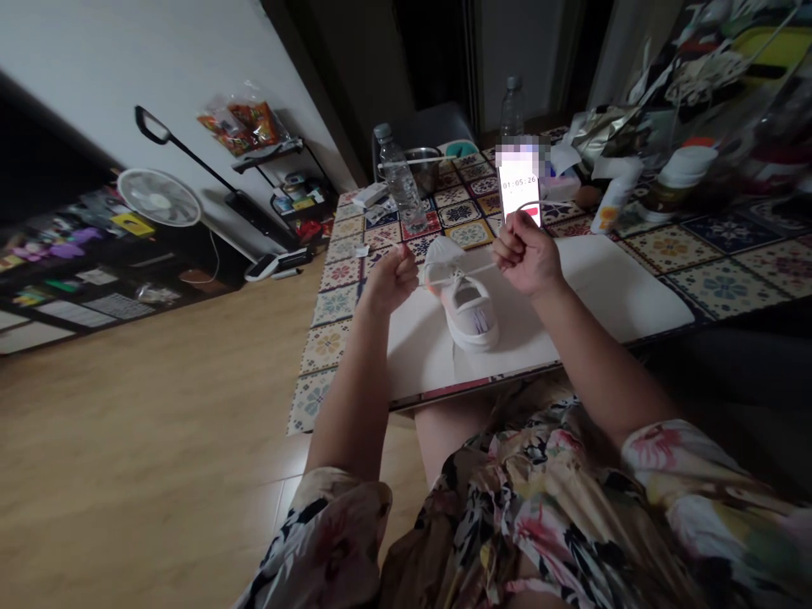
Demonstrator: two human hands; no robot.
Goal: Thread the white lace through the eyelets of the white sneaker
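Observation:
A white sneaker [470,315] stands on a white sheet [609,292], its heel towards me and its toe pointing away. My left hand [392,279], left of the shoe, is closed on one end of the shoelace. On the right my right hand [528,254] grips the other end, raised a little higher. Between the two fists and the shoe's tongue the pale lace [477,270] runs stretched out sideways. Just behind my right hand a lit phone [518,182] shows a running time display.
A patterned cloth covers the table [336,338]. Clear plastic bottles [401,182], a metal bowl [424,173], a white spray bottle [615,199] and a white-lidded jar [678,182] stand behind the sheet. A fan [158,199] and a shelf are at the left.

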